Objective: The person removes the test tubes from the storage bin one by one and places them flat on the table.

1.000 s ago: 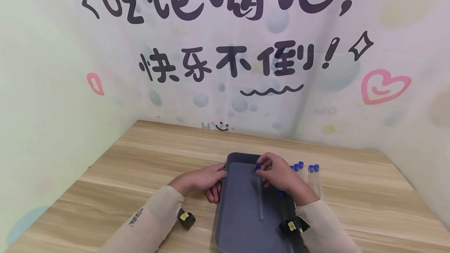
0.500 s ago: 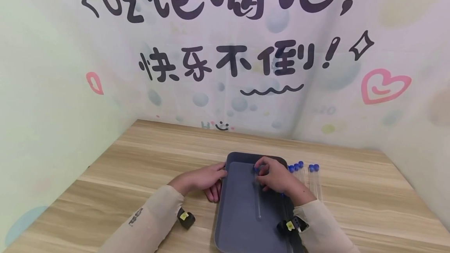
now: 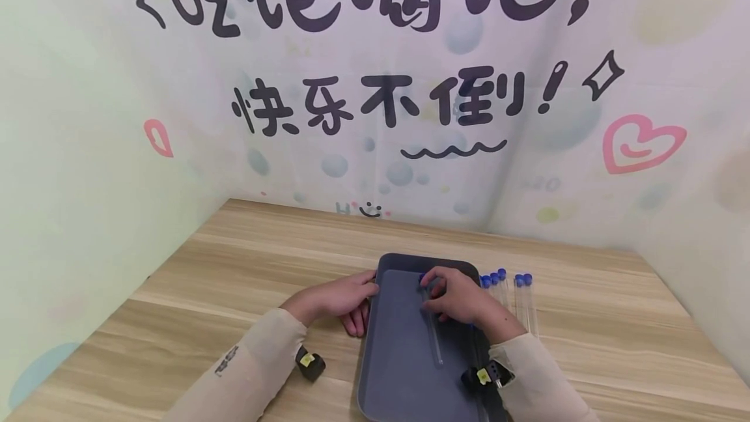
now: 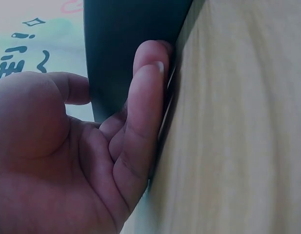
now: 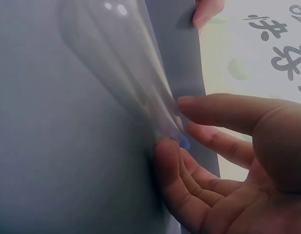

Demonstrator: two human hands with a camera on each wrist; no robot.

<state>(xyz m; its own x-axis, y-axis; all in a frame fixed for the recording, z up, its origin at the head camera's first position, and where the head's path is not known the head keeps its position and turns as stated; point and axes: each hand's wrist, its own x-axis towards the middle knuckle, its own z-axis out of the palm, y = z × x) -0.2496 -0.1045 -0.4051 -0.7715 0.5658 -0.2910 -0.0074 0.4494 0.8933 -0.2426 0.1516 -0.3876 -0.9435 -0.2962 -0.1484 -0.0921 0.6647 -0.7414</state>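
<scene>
A clear test tube [image 3: 434,337] with a blue cap [image 3: 422,277] slants over the floor of a dark grey tray [image 3: 398,370]. My right hand [image 3: 454,293] pinches it near the capped end. The right wrist view shows the tube [image 5: 116,58] large and close, its blue cap [image 5: 184,145] partly hidden among the fingers. My left hand [image 3: 346,298] holds the tray's left side, its thumb at the rim. Seen from the left wrist, the fingers of that hand [image 4: 92,151] lie along the tray's outer wall [image 4: 121,34], low by the table.
Several more blue-capped test tubes [image 3: 530,308] lie on the wooden table [image 3: 615,331], right of the tray. Part of another tube shows at the tray's right side, under the right forearm. A printed cloth [image 3: 375,168] hangs behind the table.
My right hand has shifted slightly left over the tray with the test tube's capped end. The tube's lower end swung left, then back right. My left hand has stayed at the tray.
</scene>
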